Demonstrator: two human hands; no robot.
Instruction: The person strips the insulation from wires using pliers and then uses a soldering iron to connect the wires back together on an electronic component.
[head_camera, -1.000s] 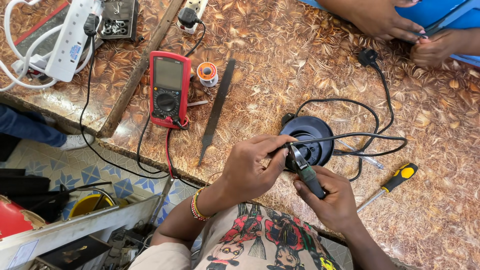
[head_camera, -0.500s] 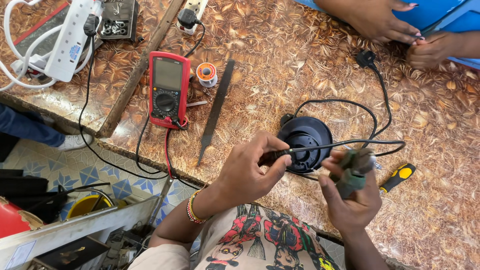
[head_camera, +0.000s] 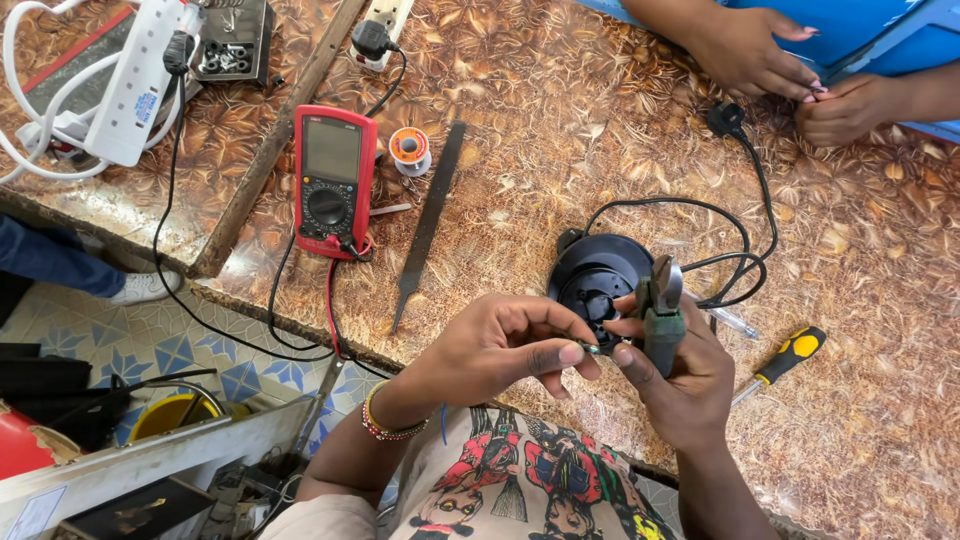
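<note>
Head view shows a small metallic wire end (head_camera: 592, 349) held just above the near edge of the brown leaf-patterned table (head_camera: 560, 110), between the two hands. The left hand (head_camera: 495, 350) pinches this wire end between thumb and forefinger, the remaining fingers curled loosely beneath. The right hand (head_camera: 680, 375) is wrapped around a pair of green-handled pliers (head_camera: 658, 310), holding them upright with the grey metal head pointing away from the body; its forefinger tip touches the wire end from the other side, so the two hands meet there. Whether the plier head is gripping anything cannot be told.

Just behind the hands lies a round black plastic appliance base (head_camera: 592, 280), flat on the table, with a black power cord (head_camera: 745, 215) looping away from it to a black plug (head_camera: 727, 118) farther up. To the right of the right hand, a yellow-and-black-handled screwdriver (head_camera: 785, 358) lies on the table, with a second slim tool partly hidden beside the pliers.

Left of the base, a long dark flat metal file (head_camera: 428, 225) lies at a slant. Beside it sits a red digital multimeter (head_camera: 332, 180) with red and black leads hanging over the table edge, and a small spool of solder (head_camera: 409, 150) near its upper right corner. A white power strip (head_camera: 135, 85) lies at the far left. At the top right, another person's two hands (head_camera: 790, 70) rest on the table, well apart from the work.
</note>
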